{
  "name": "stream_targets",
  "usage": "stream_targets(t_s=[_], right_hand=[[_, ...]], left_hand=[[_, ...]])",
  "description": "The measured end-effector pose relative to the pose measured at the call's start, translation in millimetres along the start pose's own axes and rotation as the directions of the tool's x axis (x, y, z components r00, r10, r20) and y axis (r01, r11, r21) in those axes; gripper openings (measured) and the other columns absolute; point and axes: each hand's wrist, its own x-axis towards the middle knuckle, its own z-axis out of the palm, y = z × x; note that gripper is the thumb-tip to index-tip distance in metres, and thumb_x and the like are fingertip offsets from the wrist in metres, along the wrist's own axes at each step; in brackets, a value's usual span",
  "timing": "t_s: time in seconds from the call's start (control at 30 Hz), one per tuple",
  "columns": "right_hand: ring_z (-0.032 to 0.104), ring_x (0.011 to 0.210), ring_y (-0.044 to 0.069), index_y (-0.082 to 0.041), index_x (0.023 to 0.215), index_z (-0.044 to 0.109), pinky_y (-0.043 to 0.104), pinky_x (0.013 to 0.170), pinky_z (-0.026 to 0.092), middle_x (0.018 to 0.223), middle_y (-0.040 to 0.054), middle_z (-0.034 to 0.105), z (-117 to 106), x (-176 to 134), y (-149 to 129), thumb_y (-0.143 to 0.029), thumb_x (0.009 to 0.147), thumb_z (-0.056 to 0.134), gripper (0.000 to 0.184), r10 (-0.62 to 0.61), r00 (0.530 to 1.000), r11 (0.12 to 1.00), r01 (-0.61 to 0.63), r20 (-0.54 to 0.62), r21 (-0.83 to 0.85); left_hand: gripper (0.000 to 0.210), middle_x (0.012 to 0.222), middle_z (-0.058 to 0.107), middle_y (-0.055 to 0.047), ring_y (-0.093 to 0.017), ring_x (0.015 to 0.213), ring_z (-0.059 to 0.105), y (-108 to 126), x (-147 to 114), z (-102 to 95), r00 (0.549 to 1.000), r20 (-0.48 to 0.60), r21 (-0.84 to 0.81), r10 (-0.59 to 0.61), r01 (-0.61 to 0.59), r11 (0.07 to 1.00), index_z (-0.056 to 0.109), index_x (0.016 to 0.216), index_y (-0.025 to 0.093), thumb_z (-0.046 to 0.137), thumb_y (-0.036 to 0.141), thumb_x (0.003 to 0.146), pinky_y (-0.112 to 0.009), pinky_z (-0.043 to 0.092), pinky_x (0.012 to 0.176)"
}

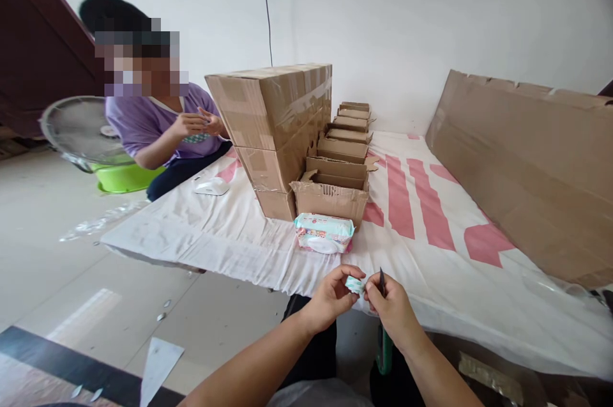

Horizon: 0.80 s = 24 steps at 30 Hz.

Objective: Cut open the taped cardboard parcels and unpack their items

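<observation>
Both forearms are brought in from the bottom edge and angled toward each other, so the hands meet just in front of the body, over the near edge of the white and red sheet [431, 202]. The left hand [330, 295] is turned palm-in with the wrist slightly bent; its thumb and forefinger are pinched together on a small pale-green piece [355, 284], the rest of the fingers curled loosely under. The right hand [390, 305] is held knuckles-up right beside it, fingertips closed on the same little piece from the other side, so it's clamped between both hands. A thin dark tool [382, 280] is also tucked in the right fingers, its tip sticking up; what exactly it is can't be made out.

Just beyond the hands, a pack of wet wipes [324, 233] is lying flat on the sheet, touching the front of an open cardboard box [330, 199]. Taped cartons [272, 119] are stacked beside that. A seated person in a purple shirt [143, 122] is seen at the far left, hands held together.
</observation>
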Motion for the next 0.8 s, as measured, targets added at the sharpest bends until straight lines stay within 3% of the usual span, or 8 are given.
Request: stream_targets(t_s=[0.1,0.2,0.33,0.53,0.8], right_hand=[[0.041,0.052,0.011,-0.021,0.069,0.05,0.025,0.052,0.034,0.059,-0.0036,0.05,-3.3,-2.8,-2.3,-0.048,0.08,0.058,0.03,-0.075,0.997,0.995,0.075,-0.003,-0.067],[0.042,0.054,0.012,-0.021,0.07,0.05,0.025,0.054,0.035,0.06,-0.0033,0.05,-7.0,-5.3,-3.4,-0.048,0.083,0.055,0.03,-0.095,0.995,0.993,0.096,0.026,-0.068],[0.044,0.054,0.012,-0.021,0.072,0.05,0.025,0.053,0.035,0.062,-0.0025,0.053,-10.0,-5.8,-2.7,-0.051,0.085,0.055,0.033,-0.063,0.997,0.997,0.064,0.051,-0.029],[0.046,0.055,0.012,-0.02,0.074,0.054,0.024,0.052,0.035,0.064,-0.0012,0.055,-10.6,-4.7,-0.4,-0.052,0.086,0.053,0.034,-0.044,0.997,0.999,0.045,0.058,-0.008],[0.042,0.053,0.01,-0.018,0.08,0.06,0.024,0.052,0.033,0.064,-0.0023,0.054,-10.3,-7.7,5.7,-0.049,0.087,0.054,0.033,-0.083,0.996,0.997,0.083,0.024,0.003]], left_hand=[[0.027,0.106,0.053,-0.006,-0.019,0.094,0.053,3.7,-1.0,-1.0,0.996,0.017,0.144,0.083,-0.085,0.986,0.069,0.096,0.024,0.079,0.023,0.07,-0.03,0.043,0.08],[0.025,0.094,0.056,-0.005,-0.018,0.086,0.054,7.5,-1.3,-1.3,0.996,-0.023,0.216,0.082,-0.075,0.973,0.071,0.092,0.022,0.08,0.026,0.069,-0.03,0.041,0.078],[0.026,0.085,0.06,-0.003,-0.016,0.077,0.054,8.1,-1.4,-1.3,0.995,-0.099,0.088,0.005,0.004,0.996,0.071,0.086,0.022,0.083,0.029,0.065,-0.028,0.041,0.07],[0.028,0.085,0.063,-0.003,-0.015,0.079,0.056,5.8,-2.5,-2.2,0.989,-0.124,-0.049,-0.074,0.069,0.996,0.069,0.087,0.02,0.084,0.023,0.064,-0.026,0.043,0.069],[0.029,0.089,0.065,-0.004,-0.014,0.082,0.059,0.6,-6.5,-3.1,0.991,-0.07,-0.086,-0.116,0.109,0.99,0.067,0.097,0.018,0.08,0.024,0.072,-0.027,0.046,0.077]])
